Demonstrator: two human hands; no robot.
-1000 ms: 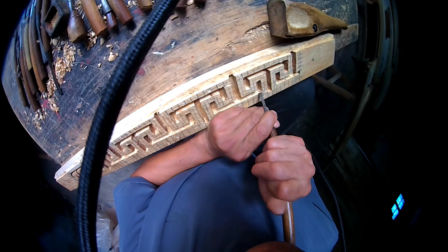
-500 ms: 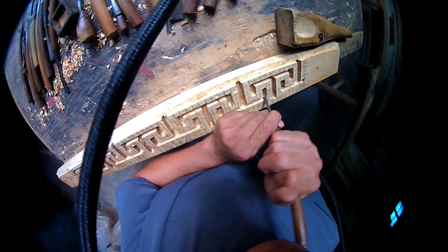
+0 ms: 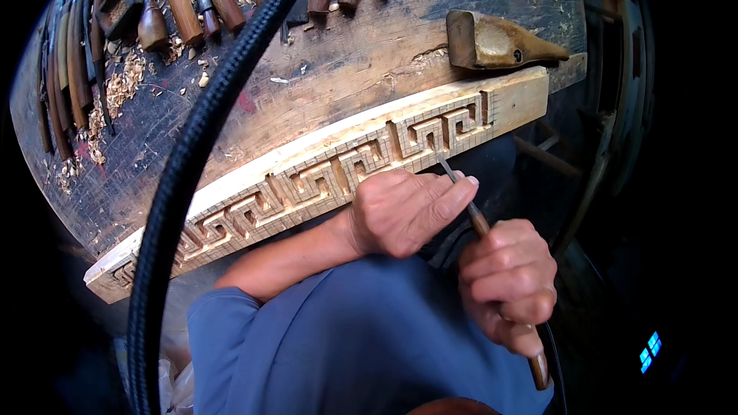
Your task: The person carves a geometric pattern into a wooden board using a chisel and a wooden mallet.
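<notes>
A pale wooden board (image 3: 530,100) carved with a stepped key pattern over a pencil grid slants across the bench's near edge. My right hand (image 3: 509,280) is wrapped round the wooden handle of a slim chisel (image 3: 479,223), whose butt shows below the fist. Closer to the board, my left hand (image 3: 415,211) pinches the metal blade between thumb and fingers. The blade's tip meets the board's near side, by a carved groove right of the middle. Part of the shaft is hidden by my left fingers.
A wooden mallet (image 3: 492,42) lies just behind the board's right end. Several wood-handled carving tools (image 3: 178,0) line the back and left of the bench (image 3: 323,77), among wood shavings (image 3: 123,92). A thick black braided cable (image 3: 173,177) crosses the view in front of the board.
My right hand has swung the chisel handle to the right, leaving the tool more slanted and more of its shaft visible. My left hand stays near the tip, its thumb stretched further along the blade.
</notes>
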